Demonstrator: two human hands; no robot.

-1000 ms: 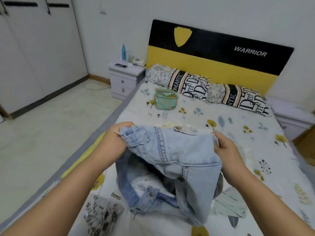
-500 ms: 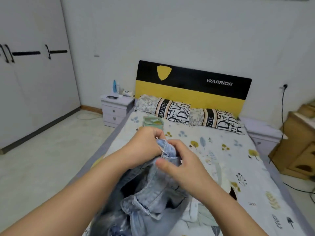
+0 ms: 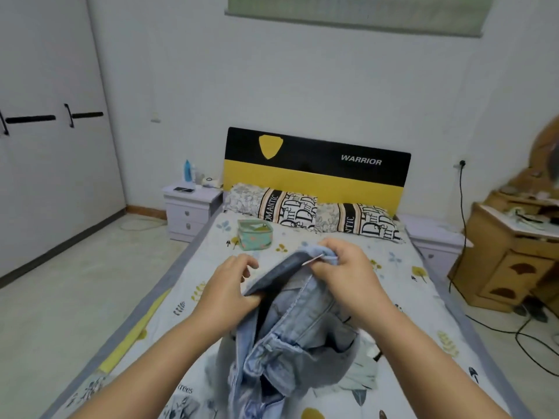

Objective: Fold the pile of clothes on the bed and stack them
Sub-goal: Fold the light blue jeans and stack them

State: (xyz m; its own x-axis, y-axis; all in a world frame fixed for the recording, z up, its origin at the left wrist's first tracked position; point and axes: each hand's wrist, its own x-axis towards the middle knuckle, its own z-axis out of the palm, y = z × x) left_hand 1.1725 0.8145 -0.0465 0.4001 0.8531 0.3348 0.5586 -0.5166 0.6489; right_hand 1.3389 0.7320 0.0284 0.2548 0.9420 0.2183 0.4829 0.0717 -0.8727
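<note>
A pale blue denim garment (image 3: 302, 334) hangs bunched in front of me above the bed (image 3: 402, 285). My right hand (image 3: 344, 273) grips its upper edge near a small white tag, with the fingers curled round the cloth. My left hand (image 3: 230, 285) holds the lower left part of that same edge with thumb and curled fingers. The rest of the denim droops down between my forearms to the sheet. Beneath it, light-coloured cloth (image 3: 366, 358) lies on the sheet, mostly hidden.
A teal patterned pouch (image 3: 255, 234) sits on the bed near two lettered pillows (image 3: 329, 217) and the black-yellow headboard. A white nightstand (image 3: 189, 207) stands at the left, a wooden dresser (image 3: 511, 255) at the right, with black cables on the floor.
The camera has tilted up further. My hands, close together half a second ago, have moved apart along the denim edge; the right one now holds the end with the tag.
</note>
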